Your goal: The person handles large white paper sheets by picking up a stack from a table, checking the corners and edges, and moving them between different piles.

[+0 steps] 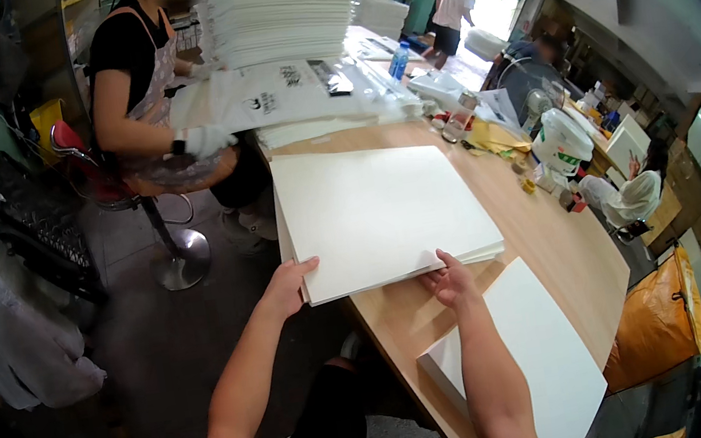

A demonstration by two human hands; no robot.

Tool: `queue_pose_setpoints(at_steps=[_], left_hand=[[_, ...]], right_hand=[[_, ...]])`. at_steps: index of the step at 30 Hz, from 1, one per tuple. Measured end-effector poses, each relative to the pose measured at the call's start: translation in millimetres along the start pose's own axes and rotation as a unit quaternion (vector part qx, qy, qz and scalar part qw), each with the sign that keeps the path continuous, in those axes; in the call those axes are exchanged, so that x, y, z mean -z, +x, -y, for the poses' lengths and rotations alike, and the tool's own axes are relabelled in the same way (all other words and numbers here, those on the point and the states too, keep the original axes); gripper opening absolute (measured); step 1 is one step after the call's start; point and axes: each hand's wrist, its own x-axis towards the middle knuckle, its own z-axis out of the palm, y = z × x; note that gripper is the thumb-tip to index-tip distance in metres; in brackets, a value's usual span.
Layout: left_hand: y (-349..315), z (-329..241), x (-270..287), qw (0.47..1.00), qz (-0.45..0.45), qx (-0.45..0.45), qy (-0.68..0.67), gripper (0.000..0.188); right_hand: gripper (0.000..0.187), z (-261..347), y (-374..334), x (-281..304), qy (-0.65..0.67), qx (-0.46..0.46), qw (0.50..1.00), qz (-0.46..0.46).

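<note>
A thin stack of large white sheets (381, 210) lies over the wooden table, its near left corner past the table's edge. My left hand (290, 287) grips that corner, thumb on top and fingers underneath. At the near edge, toward the right, my right hand (449, 282) has its thumb at the upper side and its fingers beneath the stack. Below my right forearm sits a second, thicker white stack (540, 354) on the table, partly covered by that arm.
Beyond the wooden table (549, 231) top stand a tall white stack (281, 14) and printed plastic bags (279, 94). A gloved co-worker (136, 97) works at the far left by a red stool (93, 170). A water bottle (399, 61), tape rolls (528, 184) and an orange bag (652, 324) are rightward.
</note>
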Motion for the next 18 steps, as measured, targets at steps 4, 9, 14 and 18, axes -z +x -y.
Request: queue_pose_setpoints(at_steps=[4,9,14,18], left_hand=[[0.7,-10.2,0.5,0.998,-0.032,-0.011,0.048,0.04],[6.7,-13.5,8.4,0.999,0.049,-0.011,0.016,0.041],[-71.8,26.7,-10.5,0.913,-0.142,-0.288,0.251,0.028],[-143.0,74.1,-87.7,0.893,-0.104,-0.358,0.253,0.017]], right_hand=[[0.058,-28.7,-70.1,-38.7,-0.138,0.208,0.968,0.0],[0.031,-110.0,-293.4,26.0,-0.238,0.151,0.918,0.28],[0.027,-183.5,-447.1,145.5,-0.17,0.008,0.985,-0.021],[0.029,-206.5,-522.1,253.5,-0.026,0.215,0.915,-0.341]])
